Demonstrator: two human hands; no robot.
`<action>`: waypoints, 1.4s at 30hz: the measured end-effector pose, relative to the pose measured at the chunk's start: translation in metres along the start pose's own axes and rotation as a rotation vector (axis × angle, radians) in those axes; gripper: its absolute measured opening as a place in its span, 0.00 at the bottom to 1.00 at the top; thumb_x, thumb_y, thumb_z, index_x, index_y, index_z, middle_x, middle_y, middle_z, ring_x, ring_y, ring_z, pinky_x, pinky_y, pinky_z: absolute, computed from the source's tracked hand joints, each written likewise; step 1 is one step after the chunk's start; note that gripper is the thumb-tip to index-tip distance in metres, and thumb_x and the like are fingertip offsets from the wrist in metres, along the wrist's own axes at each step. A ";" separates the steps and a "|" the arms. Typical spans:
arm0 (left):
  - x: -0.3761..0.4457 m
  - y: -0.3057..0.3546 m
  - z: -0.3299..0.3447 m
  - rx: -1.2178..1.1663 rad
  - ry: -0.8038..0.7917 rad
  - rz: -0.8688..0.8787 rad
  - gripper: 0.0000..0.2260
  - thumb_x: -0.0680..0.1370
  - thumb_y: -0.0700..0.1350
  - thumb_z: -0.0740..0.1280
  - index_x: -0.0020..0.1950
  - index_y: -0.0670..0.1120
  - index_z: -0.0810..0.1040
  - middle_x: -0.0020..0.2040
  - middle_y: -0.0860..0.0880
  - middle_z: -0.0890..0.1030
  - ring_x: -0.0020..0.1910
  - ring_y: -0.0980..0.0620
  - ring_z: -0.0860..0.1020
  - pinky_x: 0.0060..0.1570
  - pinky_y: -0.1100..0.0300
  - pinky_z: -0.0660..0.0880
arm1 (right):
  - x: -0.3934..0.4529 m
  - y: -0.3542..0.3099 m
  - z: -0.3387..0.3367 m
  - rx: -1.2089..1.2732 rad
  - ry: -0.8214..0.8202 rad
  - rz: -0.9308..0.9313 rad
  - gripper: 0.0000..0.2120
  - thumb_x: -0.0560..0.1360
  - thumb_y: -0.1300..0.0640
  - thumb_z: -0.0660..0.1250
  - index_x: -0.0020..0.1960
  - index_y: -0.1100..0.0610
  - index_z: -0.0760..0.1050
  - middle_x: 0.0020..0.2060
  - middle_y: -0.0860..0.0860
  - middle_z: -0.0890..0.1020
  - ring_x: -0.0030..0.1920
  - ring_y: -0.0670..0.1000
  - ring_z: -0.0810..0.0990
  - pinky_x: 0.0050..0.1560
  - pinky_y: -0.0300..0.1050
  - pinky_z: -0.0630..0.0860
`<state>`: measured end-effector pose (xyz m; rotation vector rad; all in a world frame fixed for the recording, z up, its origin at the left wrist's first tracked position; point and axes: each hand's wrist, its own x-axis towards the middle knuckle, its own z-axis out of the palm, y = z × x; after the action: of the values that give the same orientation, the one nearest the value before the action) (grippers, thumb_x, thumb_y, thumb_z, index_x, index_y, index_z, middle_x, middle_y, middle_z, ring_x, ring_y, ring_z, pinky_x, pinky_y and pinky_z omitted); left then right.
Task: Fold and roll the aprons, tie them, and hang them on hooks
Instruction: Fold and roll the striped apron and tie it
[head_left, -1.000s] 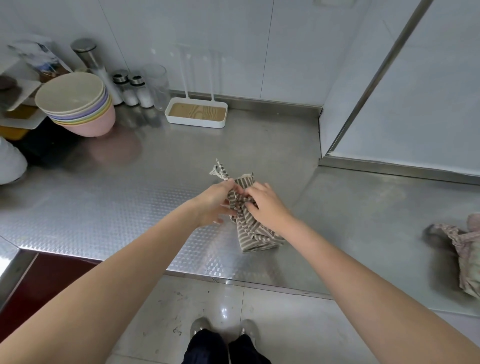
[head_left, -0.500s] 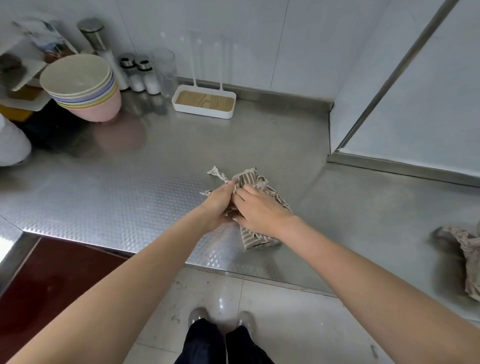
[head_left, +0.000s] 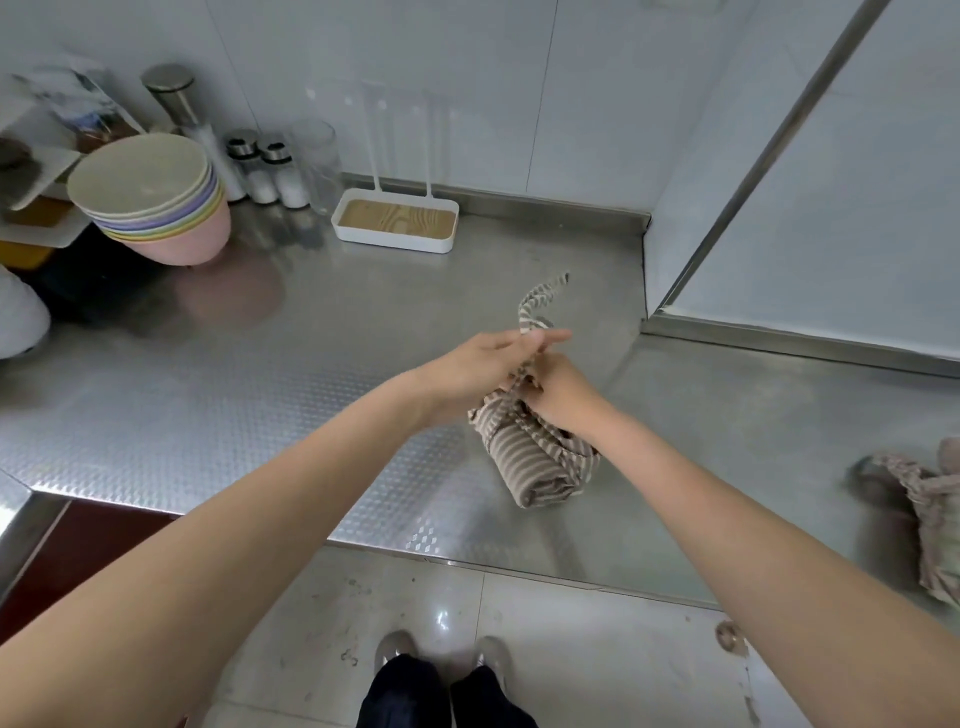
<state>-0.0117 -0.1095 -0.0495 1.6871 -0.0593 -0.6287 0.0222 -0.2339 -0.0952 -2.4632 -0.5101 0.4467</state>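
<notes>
A brown-and-white striped apron (head_left: 530, 457), rolled into a bundle, lies on the steel counter (head_left: 260, 374) near its front edge. My left hand (head_left: 483, 364) pinches the apron's striped strap (head_left: 535, 306), which loops up past my fingertips. My right hand (head_left: 561, 395) grips the top of the roll where the strap wraps round it. A second, pinkish apron (head_left: 930, 514) lies crumpled at the counter's right edge, partly out of frame.
A stack of coloured bowls (head_left: 156, 202) stands at the back left, with shakers (head_left: 275, 171) and a glass behind it. A white tray with a wooden base (head_left: 395, 223) sits by the wall. My shoes (head_left: 441, 654) show on the tiled floor below.
My left hand has lifted and drawn the strap up and to the right. The roll has shifted right, and its striped side now shows below my right hand.
</notes>
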 end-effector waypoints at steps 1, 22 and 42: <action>0.002 0.002 0.001 -0.064 -0.010 -0.040 0.18 0.83 0.52 0.51 0.70 0.53 0.70 0.68 0.52 0.70 0.58 0.58 0.74 0.48 0.67 0.74 | -0.003 -0.002 0.000 0.080 -0.009 0.016 0.15 0.76 0.65 0.59 0.61 0.63 0.74 0.59 0.62 0.77 0.61 0.59 0.75 0.58 0.44 0.70; 0.016 -0.037 -0.007 0.316 0.235 -0.065 0.28 0.74 0.39 0.70 0.70 0.43 0.62 0.63 0.43 0.74 0.60 0.48 0.75 0.54 0.64 0.69 | -0.012 0.015 0.001 1.211 -0.146 0.344 0.17 0.79 0.56 0.51 0.48 0.58 0.78 0.28 0.48 0.67 0.32 0.45 0.66 0.35 0.40 0.62; 0.046 -0.025 0.005 -0.217 0.310 -0.333 0.09 0.80 0.48 0.60 0.48 0.44 0.75 0.41 0.48 0.75 0.40 0.55 0.73 0.41 0.63 0.70 | -0.009 0.024 0.009 0.505 0.435 0.102 0.20 0.70 0.68 0.68 0.29 0.51 0.63 0.23 0.46 0.71 0.19 0.45 0.73 0.22 0.36 0.68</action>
<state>0.0178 -0.1254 -0.0899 1.5749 0.5029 -0.5876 0.0170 -0.2524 -0.1148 -2.0129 -0.0741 0.0544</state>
